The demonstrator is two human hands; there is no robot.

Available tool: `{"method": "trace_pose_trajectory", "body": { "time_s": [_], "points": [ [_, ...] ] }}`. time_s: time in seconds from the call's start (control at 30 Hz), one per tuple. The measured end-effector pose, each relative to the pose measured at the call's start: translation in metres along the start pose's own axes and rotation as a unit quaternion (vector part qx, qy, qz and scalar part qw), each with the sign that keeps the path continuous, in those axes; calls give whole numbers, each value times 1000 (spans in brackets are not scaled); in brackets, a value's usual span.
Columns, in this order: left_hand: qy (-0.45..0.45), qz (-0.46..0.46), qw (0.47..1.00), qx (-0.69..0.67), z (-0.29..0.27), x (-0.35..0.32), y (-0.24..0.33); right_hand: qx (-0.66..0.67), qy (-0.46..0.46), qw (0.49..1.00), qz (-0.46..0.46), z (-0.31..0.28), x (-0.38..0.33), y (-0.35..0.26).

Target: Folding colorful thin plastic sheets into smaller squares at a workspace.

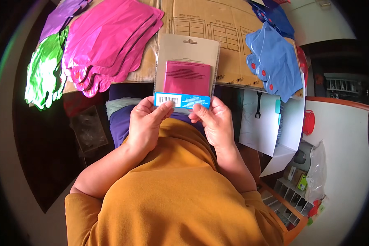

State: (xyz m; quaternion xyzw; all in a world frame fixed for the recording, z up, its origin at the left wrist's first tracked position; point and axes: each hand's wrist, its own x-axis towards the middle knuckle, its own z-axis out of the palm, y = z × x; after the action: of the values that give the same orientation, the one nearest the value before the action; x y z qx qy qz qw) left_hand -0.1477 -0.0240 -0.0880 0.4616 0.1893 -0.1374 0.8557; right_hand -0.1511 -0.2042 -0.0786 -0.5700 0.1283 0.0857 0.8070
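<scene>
Both hands hold a clear plastic retail pouch (188, 47) with a hang hole at its top and a folded pink piece (187, 78) inside. A blue label with a barcode (168, 100) runs across its lower end. My left hand (146, 123) pinches the lower left corner, its thumb lying on the label. The lower right corner is gripped by my right hand (215, 122), thumb also on the label. The pouch stands in front of me at the near edge of the cardboard-covered table (229, 74), and its far end overlaps the cardboard.
Overlapping pink foil pieces (106, 37) lie at the table's left, beside shiny green foil (47, 67) and purple foil (63, 16). Blue foil pieces (272, 61) hang over the right edge. An open white box (270, 123) is at lower right, near a red container (308, 122).
</scene>
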Motion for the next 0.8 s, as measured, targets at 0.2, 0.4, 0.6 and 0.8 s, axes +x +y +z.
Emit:
{"method": "trace_pose_trajectory", "body": {
  "time_s": [0.2,0.4,0.6,0.8],
  "points": [
    [1,11,999,45,2,3,2,20,-4,997,74,-11,-3,4],
    [6,54,996,74,8,4,1,95,16,993,69,-4,-3,8],
    [-29,114,849,516,7,8,49,92,5,995,43,-7,-2,14],
    [-129,459,604,639,54,16,111,70,-5,996,61,-5,3,6]
  ]
}}
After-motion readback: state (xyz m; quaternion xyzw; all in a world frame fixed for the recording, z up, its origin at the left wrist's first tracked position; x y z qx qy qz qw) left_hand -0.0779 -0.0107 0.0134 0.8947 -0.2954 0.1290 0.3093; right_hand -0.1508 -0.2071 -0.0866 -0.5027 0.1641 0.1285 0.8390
